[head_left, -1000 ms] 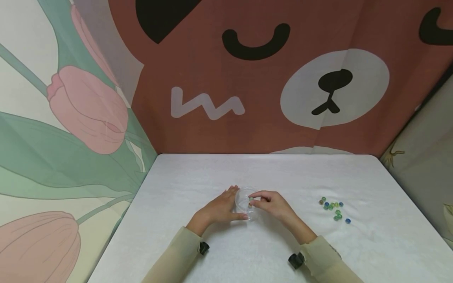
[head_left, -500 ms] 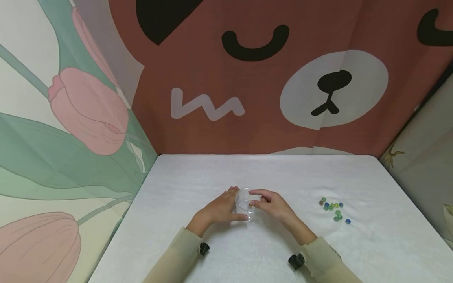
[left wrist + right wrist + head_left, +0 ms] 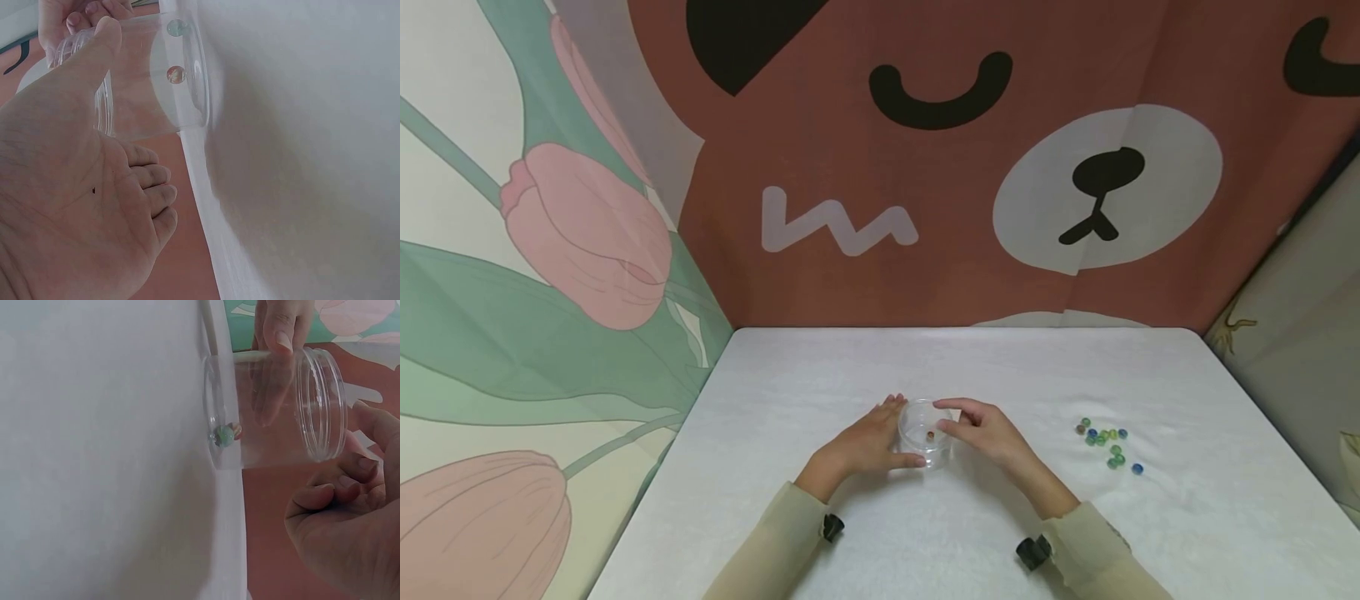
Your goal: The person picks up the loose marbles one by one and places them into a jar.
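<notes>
A clear plastic jar [image 3: 917, 425] with a threaded mouth stands upright on the white table. At its bottom lie an orange-brown marble [image 3: 176, 75] and a pale green marble [image 3: 177, 27]. My left hand [image 3: 868, 437] rests against the jar's left side, fingers straight along it and thumb laid across the near side. Over the right part of the rim is my right hand [image 3: 988, 429], thumb and index finger spread apart with nothing between them. Its other fingers curl in beside the mouth in the right wrist view. To the right, several loose glass marbles [image 3: 1101, 438] lie in a cluster.
A blue marble [image 3: 1138, 469] sits a little apart from the cluster, nearer me. The white cloth-covered table [image 3: 820, 367] ends at a brown bear-print backdrop [image 3: 835, 292]. A floral curtain [image 3: 587, 233] hangs on the left.
The right thumb and index finger held a green marble over the jar and let it go; it now lies inside. The right hand has drawn slightly right. The left hand has stayed put.
</notes>
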The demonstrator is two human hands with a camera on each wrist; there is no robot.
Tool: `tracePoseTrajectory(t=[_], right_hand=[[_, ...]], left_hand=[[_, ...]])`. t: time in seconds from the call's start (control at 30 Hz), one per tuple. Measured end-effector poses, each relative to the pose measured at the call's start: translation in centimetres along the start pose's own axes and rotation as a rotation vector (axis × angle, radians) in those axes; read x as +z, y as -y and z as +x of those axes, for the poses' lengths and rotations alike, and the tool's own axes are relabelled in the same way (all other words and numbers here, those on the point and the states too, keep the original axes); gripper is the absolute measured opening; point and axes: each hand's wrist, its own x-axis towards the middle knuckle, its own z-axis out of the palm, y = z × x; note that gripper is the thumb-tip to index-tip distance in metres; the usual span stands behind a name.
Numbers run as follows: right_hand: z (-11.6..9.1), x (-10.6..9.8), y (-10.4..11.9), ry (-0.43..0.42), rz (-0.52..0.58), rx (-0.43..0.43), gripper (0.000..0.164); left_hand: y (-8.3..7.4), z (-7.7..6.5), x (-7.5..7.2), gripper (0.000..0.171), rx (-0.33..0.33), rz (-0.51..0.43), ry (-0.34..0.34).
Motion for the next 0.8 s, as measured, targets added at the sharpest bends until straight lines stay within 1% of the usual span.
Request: tracePoseTrajectory(t=[0.23,0.43,0.53,0.67,0.8], right_hand=[[-0.3,-1.1,0.1,-0.020,-0.012,0.041,0.041],[-0.5,-1.9,-0.3,-0.024,-0.024,0.039,0.043],[-0.6,-2.2,-0.4,-0.025,-0.036,0.052,0.043],[-0.7,-2.7,-0.6,-0.040,-0.051,0.088,0.040],[-0.8,-3.3,-0.9,-0.049,-0.063,0.100,0.039]], left_hand=[[-0.2,-0.1,-0.2,0.107,-0.006,0.002,0.001],[-0.3,0.0,-0.1,0.108,-0.024,-0.011,0.002],[-0.2,0.0,-0.1,0.107,-0.025,-0.006,0.004],[-0.3,0.0,-0.1,0.108,-0.029,0.005,0.013],[-0.3,-0.1,-0.2,0.109,-0.029,0.003,0.014]])
